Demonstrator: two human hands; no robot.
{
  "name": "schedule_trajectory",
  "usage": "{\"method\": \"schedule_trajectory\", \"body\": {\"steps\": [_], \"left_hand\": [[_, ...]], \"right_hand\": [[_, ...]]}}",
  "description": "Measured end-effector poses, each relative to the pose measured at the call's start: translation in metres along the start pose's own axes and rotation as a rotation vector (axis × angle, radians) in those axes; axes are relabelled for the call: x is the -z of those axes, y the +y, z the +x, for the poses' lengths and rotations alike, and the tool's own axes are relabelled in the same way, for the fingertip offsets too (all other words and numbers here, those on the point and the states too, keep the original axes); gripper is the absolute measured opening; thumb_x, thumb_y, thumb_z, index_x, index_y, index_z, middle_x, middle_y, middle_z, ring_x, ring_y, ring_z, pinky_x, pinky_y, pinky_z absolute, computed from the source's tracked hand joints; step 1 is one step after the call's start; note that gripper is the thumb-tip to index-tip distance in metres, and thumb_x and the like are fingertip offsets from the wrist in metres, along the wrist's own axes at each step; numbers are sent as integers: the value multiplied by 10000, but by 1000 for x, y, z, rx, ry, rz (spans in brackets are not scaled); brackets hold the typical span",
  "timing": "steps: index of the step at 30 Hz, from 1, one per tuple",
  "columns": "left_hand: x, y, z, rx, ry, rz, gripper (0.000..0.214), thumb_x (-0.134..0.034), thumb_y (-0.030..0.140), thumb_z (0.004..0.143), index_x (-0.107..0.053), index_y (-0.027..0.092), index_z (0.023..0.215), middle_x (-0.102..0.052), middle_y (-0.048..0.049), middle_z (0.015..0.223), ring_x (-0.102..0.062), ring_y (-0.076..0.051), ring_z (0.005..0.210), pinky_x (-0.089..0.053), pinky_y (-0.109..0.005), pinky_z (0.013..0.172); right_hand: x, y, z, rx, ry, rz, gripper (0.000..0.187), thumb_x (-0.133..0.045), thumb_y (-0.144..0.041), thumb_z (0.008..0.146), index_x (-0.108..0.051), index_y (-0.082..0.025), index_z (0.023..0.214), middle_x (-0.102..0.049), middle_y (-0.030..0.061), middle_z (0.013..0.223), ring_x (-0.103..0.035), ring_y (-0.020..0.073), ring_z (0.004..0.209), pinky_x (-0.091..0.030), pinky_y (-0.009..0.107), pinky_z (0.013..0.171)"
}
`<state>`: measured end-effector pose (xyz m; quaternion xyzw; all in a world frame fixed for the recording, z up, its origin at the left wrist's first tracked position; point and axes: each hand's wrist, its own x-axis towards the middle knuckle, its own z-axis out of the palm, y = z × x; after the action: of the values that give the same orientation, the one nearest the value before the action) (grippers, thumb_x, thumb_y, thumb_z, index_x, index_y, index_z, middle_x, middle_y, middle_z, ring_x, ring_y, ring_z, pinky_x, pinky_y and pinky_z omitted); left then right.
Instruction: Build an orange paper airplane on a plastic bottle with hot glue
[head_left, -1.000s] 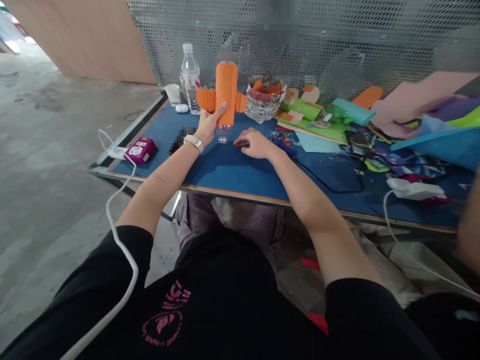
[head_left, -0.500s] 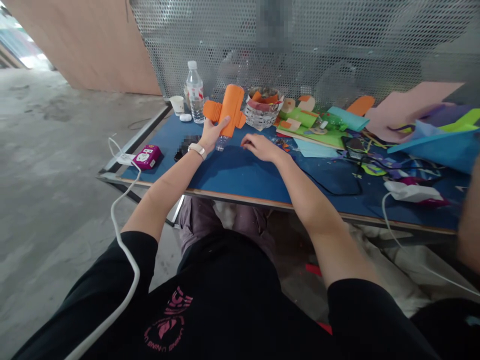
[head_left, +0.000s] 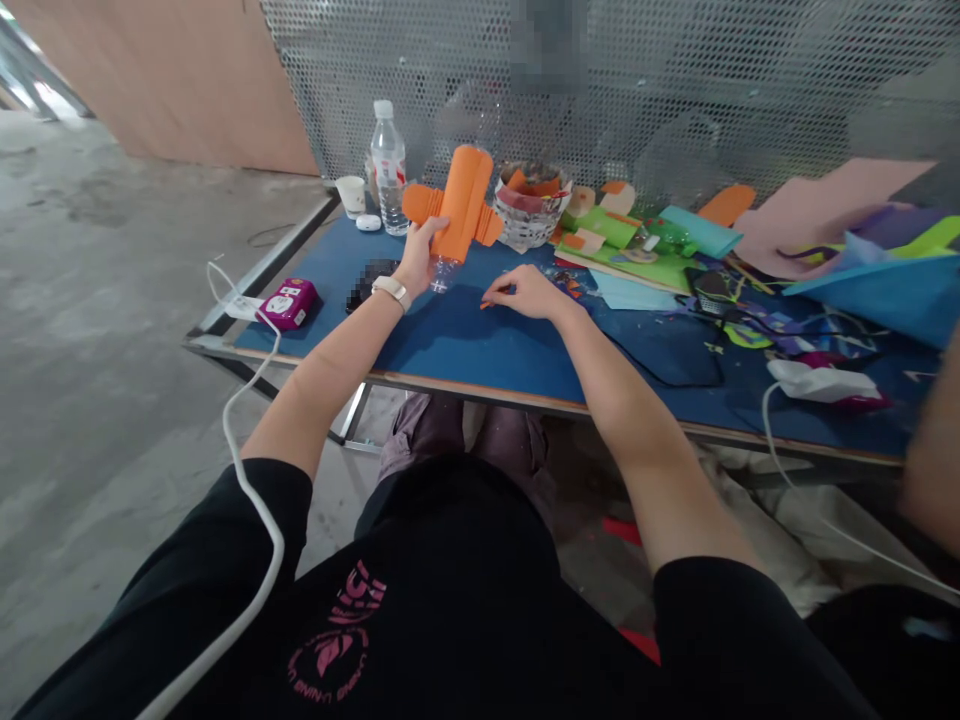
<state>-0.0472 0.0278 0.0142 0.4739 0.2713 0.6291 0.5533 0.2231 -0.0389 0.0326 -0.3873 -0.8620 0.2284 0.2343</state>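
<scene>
My left hand (head_left: 418, 255) is closed around a clear plastic bottle (head_left: 463, 205) wrapped in orange paper. Pleated orange paper flaps stick out from both its sides, and its clear end (head_left: 444, 275) points down toward me, tilted above the table. To the right, my right hand (head_left: 529, 292) is low over the blue tabletop (head_left: 480, 345), thumb and fingers pinched together. Between those fingertips shows a small orange paper piece (head_left: 486, 303). Behind the hands stands a woven paper basket (head_left: 531, 218) with orange scraps inside.
A water bottle (head_left: 389, 180), a paper cup (head_left: 350, 197) and a white case (head_left: 368, 222) stand at the back left. A purple box (head_left: 289, 303) sits near the left edge. Coloured paper (head_left: 832, 205), scraps and a black cable (head_left: 667, 384) cover the right. Another person's arm (head_left: 934, 470) is far right.
The small orange paper piece now shows at my right fingertips. The wrapped bottle in my left hand leans a little more to the right. The view has shifted slightly.
</scene>
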Motion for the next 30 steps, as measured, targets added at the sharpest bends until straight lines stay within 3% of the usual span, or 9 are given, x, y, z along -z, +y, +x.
{"method": "schedule_trajectory", "body": {"steps": [4, 6, 11, 12, 14, 16, 19, 23, 30], "left_hand": [[0, -1, 2, -21, 39, 15, 652, -1001, 734, 907, -711, 279, 1273, -847, -124, 1428, -737, -436, 1578, -654, -651, 1275], [0, -2, 4, -31, 32, 34, 651, -976, 745, 935, -699, 276, 1292, -823, -145, 1453, -723, -443, 1593, -648, -664, 1279], [5, -7, 12, -53, 31, 88, 708, -951, 816, 930, -691, 246, 1261, -774, -207, 1487, -652, -499, 1670, -630, -730, 1288], [6, -9, 13, -55, 34, 89, 730, -955, 834, 920, -694, 245, 1262, -777, -210, 1481, -640, -505, 1682, -627, -739, 1289], [6, -11, 14, -52, 38, 91, 772, -974, 868, 880, -707, 254, 1266, -797, -202, 1467, -637, -506, 1686, -625, -742, 1292], [7, -12, 13, -51, 43, 93, 820, -1009, 891, 806, -721, 274, 1262, -822, -186, 1465, -666, -499, 1653, -634, -725, 1287], [8, -13, 11, -57, 38, 92, 885, -1043, 891, 713, -718, 294, 1280, -833, -179, 1505, -710, -486, 1593, -652, -693, 1262], [9, -12, 10, -62, 34, 132, 887, -988, 879, 730, -694, 292, 1327, -808, -212, 1559, -737, -465, 1555, -665, -683, 1245], [10, -14, 11, -54, 39, 130, 839, -987, 841, 738, -696, 311, 1320, -811, -198, 1568, -778, -451, 1485, -680, -676, 1222]], "right_hand": [[17, -1, -4, 72, 32, -138, 352, -829, -558, 1082, -984, -252, 1160, -906, 177, 1308, -832, 428, 1218, -631, 620, 1174], [37, 1, -12, 11, 108, -182, 402, -809, -597, 1102, -968, -246, 1215, -885, 204, 1351, -812, 469, 1266, -623, 662, 1208], [94, 19, -48, -334, 510, -336, 533, -729, -683, 1136, -915, -194, 1036, -880, 216, 1060, -851, 455, 1077, -661, 636, 1091], [102, 24, -55, -382, 523, -355, 542, -742, -701, 1124, -903, -197, 1003, -876, 211, 1027, -851, 443, 1051, -671, 620, 1055], [114, 34, -70, -477, 433, -362, 541, -820, -734, 1063, -879, -212, 930, -859, 192, 940, -843, 422, 975, -680, 596, 977], [117, 40, -80, -558, 238, -322, 506, -918, -728, 984, -873, -232, 900, -854, 165, 896, -830, 397, 894, -680, 578, 921], [109, 43, -87, -572, 35, -255, 424, -1013, -636, 905, -894, -246, 1022, -893, 138, 1025, -839, 377, 912, -685, 567, 961], [90, 41, -80, -559, 21, -348, 442, -1074, -494, 832, -855, -215, 1095, -893, 173, 1172, -855, 422, 1088, -680, 572, 1045], [86, 39, -80, -532, 145, -404, 367, -905, -581, 941, -774, -249, 858, -855, 188, 966, -829, 466, 1013, -684, 610, 973]]}}
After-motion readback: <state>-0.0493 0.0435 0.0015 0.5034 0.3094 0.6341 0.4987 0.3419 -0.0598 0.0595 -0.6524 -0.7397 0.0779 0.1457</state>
